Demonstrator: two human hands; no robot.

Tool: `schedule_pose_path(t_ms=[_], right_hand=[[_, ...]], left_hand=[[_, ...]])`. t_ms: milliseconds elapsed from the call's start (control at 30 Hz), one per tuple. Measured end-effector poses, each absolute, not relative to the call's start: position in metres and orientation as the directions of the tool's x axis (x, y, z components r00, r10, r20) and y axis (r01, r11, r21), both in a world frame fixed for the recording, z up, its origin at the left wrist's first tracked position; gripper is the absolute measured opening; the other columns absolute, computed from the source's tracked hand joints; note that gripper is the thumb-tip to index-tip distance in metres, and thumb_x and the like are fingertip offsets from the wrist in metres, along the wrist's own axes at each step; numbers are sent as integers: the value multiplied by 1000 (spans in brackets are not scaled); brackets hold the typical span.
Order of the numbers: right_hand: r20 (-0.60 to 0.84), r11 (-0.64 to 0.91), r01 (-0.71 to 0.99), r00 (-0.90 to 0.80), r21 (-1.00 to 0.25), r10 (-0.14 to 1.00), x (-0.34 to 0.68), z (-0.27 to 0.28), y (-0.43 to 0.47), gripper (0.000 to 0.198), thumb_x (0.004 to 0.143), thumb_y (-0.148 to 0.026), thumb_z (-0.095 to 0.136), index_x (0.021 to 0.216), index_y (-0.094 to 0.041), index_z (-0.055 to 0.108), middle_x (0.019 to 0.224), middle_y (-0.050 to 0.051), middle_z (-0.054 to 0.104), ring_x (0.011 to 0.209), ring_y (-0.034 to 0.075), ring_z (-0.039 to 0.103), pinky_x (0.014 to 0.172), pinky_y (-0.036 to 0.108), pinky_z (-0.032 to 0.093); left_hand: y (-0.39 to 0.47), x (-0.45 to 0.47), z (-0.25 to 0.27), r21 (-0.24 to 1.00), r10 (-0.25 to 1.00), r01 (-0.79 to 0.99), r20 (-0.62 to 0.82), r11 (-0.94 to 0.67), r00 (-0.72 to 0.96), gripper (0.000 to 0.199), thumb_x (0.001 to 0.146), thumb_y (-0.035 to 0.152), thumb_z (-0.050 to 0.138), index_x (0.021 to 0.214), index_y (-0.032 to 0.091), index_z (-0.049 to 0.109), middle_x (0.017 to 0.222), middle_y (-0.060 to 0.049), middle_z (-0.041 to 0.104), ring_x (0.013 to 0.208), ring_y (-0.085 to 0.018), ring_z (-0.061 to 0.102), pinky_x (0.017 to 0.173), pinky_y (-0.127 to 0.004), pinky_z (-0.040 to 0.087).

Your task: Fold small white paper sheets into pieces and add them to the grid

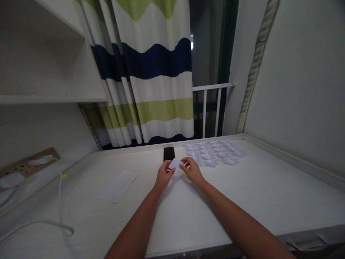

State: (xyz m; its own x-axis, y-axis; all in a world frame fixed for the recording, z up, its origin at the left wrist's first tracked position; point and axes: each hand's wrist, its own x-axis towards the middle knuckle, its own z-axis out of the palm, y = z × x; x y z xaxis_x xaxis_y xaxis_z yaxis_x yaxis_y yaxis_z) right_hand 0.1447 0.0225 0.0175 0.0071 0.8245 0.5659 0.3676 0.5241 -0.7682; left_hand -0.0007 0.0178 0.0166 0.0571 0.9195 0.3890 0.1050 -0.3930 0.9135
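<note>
On my remote feed, the left hand (pixel 163 175) and right hand (pixel 193 170) pinch a small white paper piece (pixel 175 163) between nearly closed fingers above the white desk (pixel 269 194). I see a black smartphone (pixel 169 153) just beyond, partly hidden by the left hand; folded papers (pixel 221 155) in rows farther right, a flat paper sheet (pixel 119 186) and white cable (pixel 40 222) leftward

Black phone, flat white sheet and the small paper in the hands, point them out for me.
Black phone (pixel 169 153): head view, middle of its exposed face.
Flat white sheet (pixel 119 186): head view, middle of its surface.
Small paper (pixel 175 163): head view, its visible face.
</note>
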Motion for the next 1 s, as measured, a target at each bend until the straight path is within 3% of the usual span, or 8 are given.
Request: schedule_pose_path(t_ms=[200, 333, 433, 533, 700, 833, 1000], right_hand=[[563, 532, 354, -18, -769, 826, 146, 18, 23, 9, 69, -26, 53, 66, -17, 51, 62, -1, 49, 58, 12, 45, 57, 24, 36], [568, 539, 347, -21, -768, 823, 146, 19, 22, 9, 69, -25, 53, 66, -17, 51, 63, -1, 49, 59, 12, 45, 55, 23, 36], [581, 555, 342, -30, -759, 813, 145, 19, 22, 9, 70, -25, 53, 67, -17, 52, 64, -1, 49, 60, 12, 45, 55, 23, 36], [595, 566, 352, -32, -745, 803, 145, 19, 23, 7, 70, -24, 53, 68, -17, 53, 65, -1, 50, 61, 12, 46, 55, 22, 37], [579, 563, 349, -67, -749, 812, 144, 20, 22, 7, 66, -14, 50, 70, -17, 55, 69, 0, 51, 64, 11, 48, 54, 21, 39], [570, 562, 341, -88, -754, 817, 143, 19, 21, 21, 61, -4, 44, 71, -17, 57, 73, 1, 53, 64, 10, 50, 55, 21, 42], [589, 593, 355, -132, -723, 797, 143, 18, 20, 21, 63, -4, 44, 72, -16, 59, 74, 2, 54, 68, 11, 51, 54, 21, 43]], left_hand=[[18, -1, 17, 912, 918, 103, 395, -398, 47, 24, 61, 30, 60, 79, 16, 52, 75, -2, 56, 69, -13, 53, 54, -23, 48], [19, -1, 18, 954, 957, 83, 288, -289, 25, 29, 59, 34, 61, 81, 16, 54, 56, 4, 50, 53, -10, 51, 48, -22, 46], [17, -1, 19, 989, 988, -72, 135, -129, 73, 30, 62, 34, 59, 85, 17, 51, 51, 5, 53, 45, -9, 52, 51, -24, 47], [16, -2, 22, 969, 994, -246, 40, -13, 104, 27, 61, 27, 57, 84, 16, 51, 63, -2, 62, 54, -12, 59, 59, -28, 48], [18, -6, 24, 913, 992, -408, 53, -1, 116, 19, 61, 27, 56, 74, 13, 57, 72, -6, 64, 68, -17, 61, 66, -32, 48], [22, -5, 21, 926, 997, -375, 63, -45, 34, 21, 59, 32, 60, 66, 12, 60, 73, -6, 63, 65, -15, 58, 60, -28, 46], [25, -4, 16, 964, 993, -239, 121, -121, -14, 27, 48, 29, 70, 67, 12, 59, 65, -2, 60, 59, -12, 55, 56, -24, 44]])
